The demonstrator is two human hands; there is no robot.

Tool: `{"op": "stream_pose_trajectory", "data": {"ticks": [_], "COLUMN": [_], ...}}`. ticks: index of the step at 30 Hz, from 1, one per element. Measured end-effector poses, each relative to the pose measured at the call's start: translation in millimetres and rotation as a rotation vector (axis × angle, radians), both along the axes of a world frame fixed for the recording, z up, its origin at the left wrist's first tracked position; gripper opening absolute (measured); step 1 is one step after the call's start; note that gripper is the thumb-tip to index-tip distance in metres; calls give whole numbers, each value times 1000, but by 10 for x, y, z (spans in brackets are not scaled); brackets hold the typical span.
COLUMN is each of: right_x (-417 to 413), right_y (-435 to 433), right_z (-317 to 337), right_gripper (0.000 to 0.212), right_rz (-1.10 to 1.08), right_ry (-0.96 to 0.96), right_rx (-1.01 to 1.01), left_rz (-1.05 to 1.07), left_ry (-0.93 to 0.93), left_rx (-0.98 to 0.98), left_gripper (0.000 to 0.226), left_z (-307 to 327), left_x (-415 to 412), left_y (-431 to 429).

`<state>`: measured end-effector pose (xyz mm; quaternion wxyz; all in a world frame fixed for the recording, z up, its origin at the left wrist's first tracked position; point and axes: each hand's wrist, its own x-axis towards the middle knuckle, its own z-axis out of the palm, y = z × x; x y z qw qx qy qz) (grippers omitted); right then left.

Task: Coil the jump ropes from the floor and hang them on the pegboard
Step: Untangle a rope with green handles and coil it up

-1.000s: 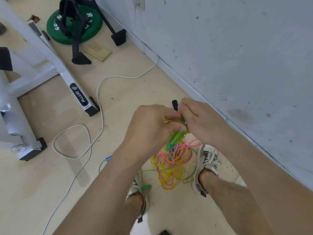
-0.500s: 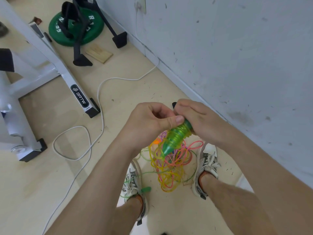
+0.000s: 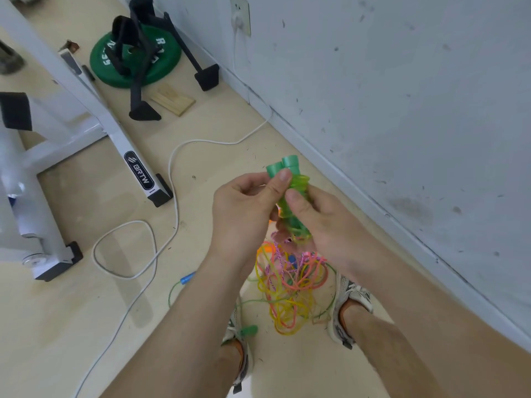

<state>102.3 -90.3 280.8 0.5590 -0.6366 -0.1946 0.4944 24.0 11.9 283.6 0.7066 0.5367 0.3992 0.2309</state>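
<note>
green handles (image 3: 290, 193) between both hands, upright

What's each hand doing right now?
Left hand: closed, thumb pinching the green jump rope handles.
Right hand: closed around the same handles, with tangled cords hanging below.

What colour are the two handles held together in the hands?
Green: the handles are translucent green with solid green end caps, seen in the head view.
</note>
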Motion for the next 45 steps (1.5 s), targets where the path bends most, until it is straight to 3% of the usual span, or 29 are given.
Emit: {"op": "stream_pose_trajectory", "data": {"ticks": [3,6,8,10,12,15,18,21,24,29,36,39,42,45], "right_x": [150,421,493,518,510,384,228,186,249,269,305,294,314,367], "right_y": [-42,-194,-282,-326,-327,-266,-170,-105,-76,-68,-62,-66,-75,-115], "right_z": [30,112,119,115,146,172,110,47,3,-84,15,37,49,85], "right_gripper": [47,48,49,49,51,41,43,45,44,42,40,38,35,39], "right_rz": [-6,245,441,610,743,979,1099,885,592,209,-263,-275,-176,-22], "right_ry": [132,397,452,388,284,-57,-396,-558,-553,-488,60,352,502,542], "right_rx": [75,113,140,113,2,-322,-589,-671,-607,-504,-139,-3,96,148], "left_rz": [-127,-438,-693,-907,-1055,-1220,-1165,-995,-705,-355,-125,-110,-213,-435], "left_ry": [-90,-158,-203,-177,-14,423,696,758,688,503,186,106,51,-14], "left_rx": [-62,-60,-117,-201,-187,245,658,888,964,733,201,24,-184,-308], "left_gripper": [21,5,23,38,40,22,8,12,14,13,6,6,29,12], "left_z": [49,84,88,97,98,44,-37,-25,-11,43,112,120,95,117], "left_x": [-57,-182,-266,-307,-316,-295,-225,-132,-98,-85,30,25,-17,-90], "left_y": [117,270,325,353,364,275,141,33,28,11,-132,-128,-26,58]}}
